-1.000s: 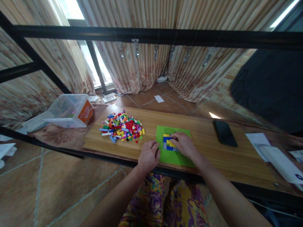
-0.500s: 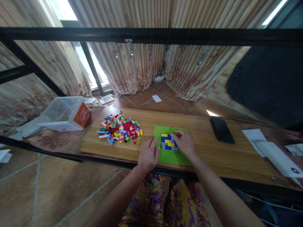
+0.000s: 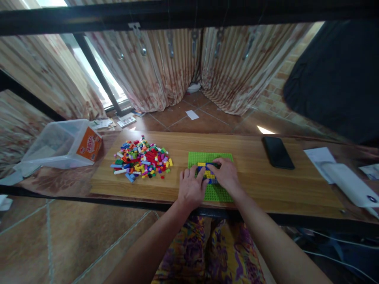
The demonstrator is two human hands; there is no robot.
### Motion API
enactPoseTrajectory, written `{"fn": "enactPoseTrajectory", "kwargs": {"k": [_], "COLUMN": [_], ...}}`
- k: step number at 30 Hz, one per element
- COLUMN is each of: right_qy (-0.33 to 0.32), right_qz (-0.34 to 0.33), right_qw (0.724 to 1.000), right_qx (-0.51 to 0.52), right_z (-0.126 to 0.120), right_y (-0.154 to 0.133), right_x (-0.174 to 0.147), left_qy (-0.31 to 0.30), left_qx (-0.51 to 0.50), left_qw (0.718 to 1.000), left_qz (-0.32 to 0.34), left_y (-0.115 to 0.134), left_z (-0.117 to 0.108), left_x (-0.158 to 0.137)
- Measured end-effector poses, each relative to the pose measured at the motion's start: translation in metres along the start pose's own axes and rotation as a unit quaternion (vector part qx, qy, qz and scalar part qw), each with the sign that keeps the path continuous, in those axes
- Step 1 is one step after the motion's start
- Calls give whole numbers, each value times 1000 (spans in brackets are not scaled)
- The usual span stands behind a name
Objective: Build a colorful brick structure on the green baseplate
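A green studded baseplate (image 3: 219,194) lies on the wooden board, with a low block of blue, yellow and grey building bricks (image 3: 209,173) built on it. My left hand (image 3: 192,188) lies over the plate's left edge. Its fingers are stretched and apart, the fingertips against the left side of the bricks. From the right, my right hand (image 3: 227,173) reaches over the block's right part. Thumb and fingers are bent together at its upper right corner. Whatever sits between them is hidden.
A heap of mixed loose bricks (image 3: 145,159) lies left on the wooden board (image 3: 251,193). Further left stands a clear plastic box (image 3: 60,144) with an orange label. A black phone (image 3: 277,152) and a white device (image 3: 349,185) are on the right. A dark bar (image 3: 189,15) crosses above.
My left hand has moved right, from beside the plate onto the bricks' left side. My right hand stays at the bricks' upper right. The camera view has shifted slightly.
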State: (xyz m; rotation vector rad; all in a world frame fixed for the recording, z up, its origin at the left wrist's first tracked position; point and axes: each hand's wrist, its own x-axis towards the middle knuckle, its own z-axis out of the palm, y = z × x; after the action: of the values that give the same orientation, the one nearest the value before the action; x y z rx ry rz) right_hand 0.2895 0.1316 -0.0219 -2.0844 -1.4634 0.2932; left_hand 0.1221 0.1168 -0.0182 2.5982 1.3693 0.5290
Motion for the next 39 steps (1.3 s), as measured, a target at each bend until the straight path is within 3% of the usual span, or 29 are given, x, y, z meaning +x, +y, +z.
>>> {"fn": "enactPoseTrajectory", "kwargs": {"k": [15,18,21,23,26,30,34,39], "right_qy": [-19,7,64,117,145,80,-19,-43], "right_qz": [-32,-31,14,35,-8,-93,-172,-184], "right_qw": [999,993,976,969,976,992,984,978], "right_qx": [29,113,209,216,160,42,-47,-91], "right_z": [3,-2,-9,-16,-26,-28,-19,-11], "right_y": [4,10,23,33,42,33,13,2], "right_x": [4,-3,-15,-27,-47,-64,-74,-87], "left_qy": [9,25,46,60,65,31,-6,-23], "left_qx": [-23,-54,-97,-106,-75,-8,23,30], "left_qw": [1000,998,994,992,994,995,994,994], "left_qz": [11,19,18,16,36,91,108,106], "left_y": [-2,-7,-11,-12,-9,-1,2,2], "left_z": [2,3,4,4,2,0,0,0], "left_x": [3,0,-3,-4,-5,-5,-5,-5]}}
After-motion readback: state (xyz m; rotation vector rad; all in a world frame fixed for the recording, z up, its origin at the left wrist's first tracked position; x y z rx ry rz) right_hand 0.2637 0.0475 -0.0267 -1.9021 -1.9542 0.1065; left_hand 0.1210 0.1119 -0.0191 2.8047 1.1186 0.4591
